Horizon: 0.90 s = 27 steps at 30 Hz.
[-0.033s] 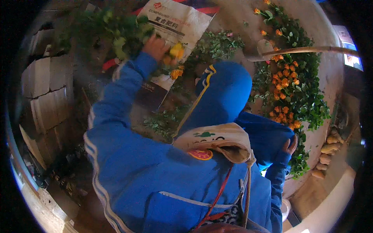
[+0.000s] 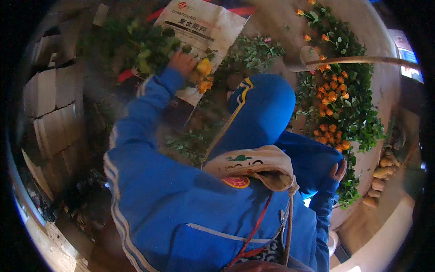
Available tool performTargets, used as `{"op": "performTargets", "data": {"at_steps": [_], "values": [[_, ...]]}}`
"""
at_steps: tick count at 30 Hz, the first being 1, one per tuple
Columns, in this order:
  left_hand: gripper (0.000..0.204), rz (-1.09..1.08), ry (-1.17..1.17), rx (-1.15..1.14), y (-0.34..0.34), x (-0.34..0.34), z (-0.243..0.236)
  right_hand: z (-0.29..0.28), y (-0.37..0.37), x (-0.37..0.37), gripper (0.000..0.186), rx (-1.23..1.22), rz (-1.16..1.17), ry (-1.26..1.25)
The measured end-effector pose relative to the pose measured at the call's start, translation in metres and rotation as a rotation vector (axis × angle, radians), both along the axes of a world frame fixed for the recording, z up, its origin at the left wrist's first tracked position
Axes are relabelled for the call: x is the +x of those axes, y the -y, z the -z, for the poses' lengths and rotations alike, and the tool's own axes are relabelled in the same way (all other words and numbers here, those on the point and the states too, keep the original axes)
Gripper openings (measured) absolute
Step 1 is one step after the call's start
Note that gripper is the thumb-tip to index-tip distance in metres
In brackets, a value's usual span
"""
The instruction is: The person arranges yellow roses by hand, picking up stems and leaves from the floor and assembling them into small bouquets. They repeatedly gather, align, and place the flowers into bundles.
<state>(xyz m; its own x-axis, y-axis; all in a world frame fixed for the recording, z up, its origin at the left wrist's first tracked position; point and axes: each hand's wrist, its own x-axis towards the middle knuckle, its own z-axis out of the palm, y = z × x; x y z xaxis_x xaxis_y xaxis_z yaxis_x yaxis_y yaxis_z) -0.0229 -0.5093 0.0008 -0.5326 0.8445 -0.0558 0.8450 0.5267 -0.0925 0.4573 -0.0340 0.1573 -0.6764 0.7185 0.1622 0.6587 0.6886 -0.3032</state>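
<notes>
My left hand (image 2: 182, 61) reaches forward at the end of a blue sleeve and grips a small bunch of yellow and orange flowers (image 2: 204, 72). The bunch lies over a white printed sack (image 2: 199, 27), beside a heap of green leafy stems (image 2: 140, 50). My right hand (image 2: 339, 170) rests with its fingers apart on my blue-clad leg (image 2: 312, 161) at the right and holds nothing. My raised knee (image 2: 263, 109), in blue with a yellow stripe, hides part of the ground between the hands.
A long row of orange flowers with green leaves (image 2: 337, 95) lies at the right. A spade with a wooden handle (image 2: 362, 60) crosses it. Leafy trimmings (image 2: 253, 52) lie ahead, grey stone blocks (image 2: 50, 113) stand at the left, and pale lumps (image 2: 383, 174) sit at the right.
</notes>
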Motion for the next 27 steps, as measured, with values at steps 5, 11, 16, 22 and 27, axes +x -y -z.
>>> {"op": "performTargets", "data": {"at_steps": [5,11,16,22,27], "values": [[0.031,-0.274,0.432,-0.345,0.009,0.036,0.137,0.0,-0.01,-0.008,0.044,0.031,-0.024,0.063],[0.033,-0.231,0.303,-0.319,0.022,0.041,0.17,-0.014,0.013,-0.029,0.047,0.066,-0.054,0.179],[0.026,-0.378,0.395,-0.056,0.038,0.037,0.143,0.021,-0.052,0.04,0.054,-0.298,0.005,-0.214],[0.058,-0.421,0.159,-0.619,0.04,0.079,-0.006,0.032,-0.061,0.266,0.082,-0.077,0.684,0.199],[0.064,-0.346,0.025,-0.272,0.011,0.058,-0.083,0.014,-0.007,0.33,0.092,-0.322,0.828,0.675]]}}
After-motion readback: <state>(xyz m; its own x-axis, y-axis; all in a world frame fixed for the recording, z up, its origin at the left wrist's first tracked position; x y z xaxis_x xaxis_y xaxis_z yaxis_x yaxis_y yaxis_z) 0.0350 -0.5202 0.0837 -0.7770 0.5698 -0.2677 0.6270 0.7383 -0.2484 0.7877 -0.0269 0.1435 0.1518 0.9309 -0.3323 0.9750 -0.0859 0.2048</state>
